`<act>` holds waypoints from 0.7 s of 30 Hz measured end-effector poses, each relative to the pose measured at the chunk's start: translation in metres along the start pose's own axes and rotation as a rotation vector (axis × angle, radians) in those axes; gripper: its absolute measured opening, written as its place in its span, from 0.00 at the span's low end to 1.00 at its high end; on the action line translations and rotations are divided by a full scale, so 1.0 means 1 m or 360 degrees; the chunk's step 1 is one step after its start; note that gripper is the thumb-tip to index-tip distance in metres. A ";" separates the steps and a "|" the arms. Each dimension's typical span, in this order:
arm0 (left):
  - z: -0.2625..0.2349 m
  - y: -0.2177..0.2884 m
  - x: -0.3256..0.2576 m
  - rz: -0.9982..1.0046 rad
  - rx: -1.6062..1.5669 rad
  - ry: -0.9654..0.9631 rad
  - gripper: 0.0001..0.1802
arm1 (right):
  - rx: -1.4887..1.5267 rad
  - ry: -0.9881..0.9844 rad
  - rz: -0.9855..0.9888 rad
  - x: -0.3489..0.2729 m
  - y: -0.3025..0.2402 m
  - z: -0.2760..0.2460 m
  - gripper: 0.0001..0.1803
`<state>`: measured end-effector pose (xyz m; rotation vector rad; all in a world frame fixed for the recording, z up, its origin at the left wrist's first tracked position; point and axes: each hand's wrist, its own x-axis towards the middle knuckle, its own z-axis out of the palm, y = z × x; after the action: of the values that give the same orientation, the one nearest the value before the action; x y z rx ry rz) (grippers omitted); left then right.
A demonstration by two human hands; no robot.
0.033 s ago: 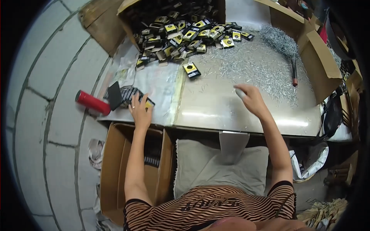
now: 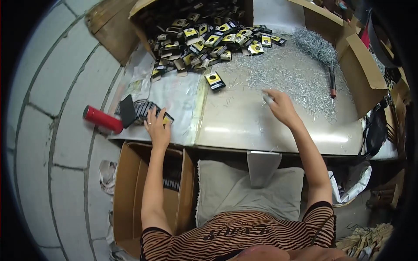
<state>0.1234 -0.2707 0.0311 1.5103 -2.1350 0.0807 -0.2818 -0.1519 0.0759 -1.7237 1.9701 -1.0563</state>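
**Two hands on a metal bench, packets and loose pins**

Nearest: open brown cardboard box (image 2: 130,191) under the bench's near edge, below the left wrist; grey cushion (image 2: 235,191) beside it.

Left hand (image 2: 157,128) lies flat, fingers spread loose, fingertips resting on a short row of flat dark packets (image 2: 146,109) at the near-left corner. Nothing clasped. Just left of the fingers, a smooth red cylinder (image 2: 102,118) overhangs the table edge.

Right hand (image 2: 281,106) is part curled, fingertips pinched low on the bench; whether it holds any pins, cannot tell. Bare, glossy metal tabletop (image 2: 244,126) between the two hands, open room.

Beyond right fingers: thin silvery pins (image 2: 296,80) scattered thick. Further, a lone black-and-yellow packet (image 2: 215,80), then a heap of them (image 2: 204,43) spilling from a tipped carton (image 2: 143,17).
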 end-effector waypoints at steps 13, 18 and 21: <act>0.093 0.129 0.157 0.0993 0.0214 -0.0800 0.36 | -0.0218 -0.0492 -0.0284 -0.015 0.054 -0.023 0.19; 0.093 0.145 0.166 0.0860 -0.0447 -0.0677 0.20 | -0.0301 -0.0565 -0.0471 -0.039 0.052 -0.006 0.27; 0.057 0.187 0.116 0.0096 -0.1711 -0.0837 0.12 | -0.0613 -0.0231 -0.0482 -0.023 0.076 0.005 0.27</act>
<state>-0.0928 -0.3192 0.0786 0.8330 -1.9795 -1.3397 -0.3277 -0.1316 0.0142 -2.2878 1.9551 -0.6365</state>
